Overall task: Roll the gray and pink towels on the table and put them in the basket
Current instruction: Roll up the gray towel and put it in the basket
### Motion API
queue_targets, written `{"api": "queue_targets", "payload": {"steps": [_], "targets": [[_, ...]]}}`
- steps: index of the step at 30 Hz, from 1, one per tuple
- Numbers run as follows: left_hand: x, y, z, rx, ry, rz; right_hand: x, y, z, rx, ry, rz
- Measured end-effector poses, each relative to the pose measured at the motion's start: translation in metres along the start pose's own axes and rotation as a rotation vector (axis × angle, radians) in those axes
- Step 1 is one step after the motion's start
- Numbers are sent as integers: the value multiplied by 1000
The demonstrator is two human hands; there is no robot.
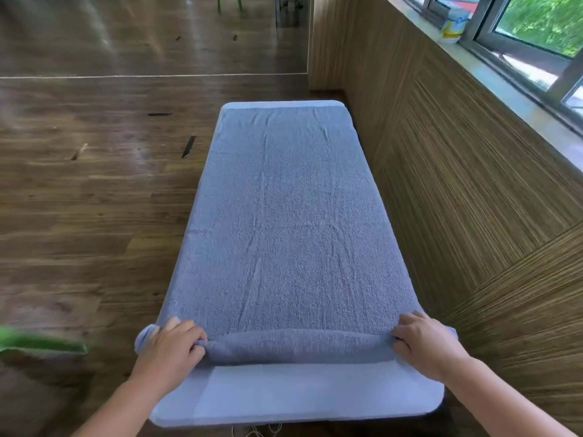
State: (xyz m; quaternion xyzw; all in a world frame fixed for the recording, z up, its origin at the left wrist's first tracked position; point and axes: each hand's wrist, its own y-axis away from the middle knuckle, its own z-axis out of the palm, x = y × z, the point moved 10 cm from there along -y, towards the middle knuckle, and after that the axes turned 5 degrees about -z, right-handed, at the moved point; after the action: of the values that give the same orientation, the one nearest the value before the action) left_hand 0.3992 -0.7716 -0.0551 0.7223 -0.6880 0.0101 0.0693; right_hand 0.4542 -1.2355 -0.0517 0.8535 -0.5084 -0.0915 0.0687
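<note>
Now the gray towel lies flat along the desk, near edge turned into a first thin roll. My left hand and right hand each grip an end, fingers curled. Risk: uneven pushing cones the roll; a loose core sags.

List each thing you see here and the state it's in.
gray towel, spread flat lengthwise, near end rolled a little.
left hand, holds the roll's left end.
right hand, holds the roll's right end.
table, mostly covered by the towel, near strip bare.
</note>
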Motion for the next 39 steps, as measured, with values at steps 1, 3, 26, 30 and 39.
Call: {"api": "queue_targets", "payload": {"steps": [1,3,26,30,39], "targets": [[1,-3,-1,15,9,-9,-1,-4,-6,20,3,10],[1,-9,-8,63,73,-61,-3,-12,-22,46,10,69],[19,-2,-4,82,12,-12,-18,-13,-7,-4,-76,109],[27,-6,0,56,124,12,-16,-14,1,13,-44,85],[39,-4,2,21,51,107,-34,-9,-3,-12,18,-6]]}}
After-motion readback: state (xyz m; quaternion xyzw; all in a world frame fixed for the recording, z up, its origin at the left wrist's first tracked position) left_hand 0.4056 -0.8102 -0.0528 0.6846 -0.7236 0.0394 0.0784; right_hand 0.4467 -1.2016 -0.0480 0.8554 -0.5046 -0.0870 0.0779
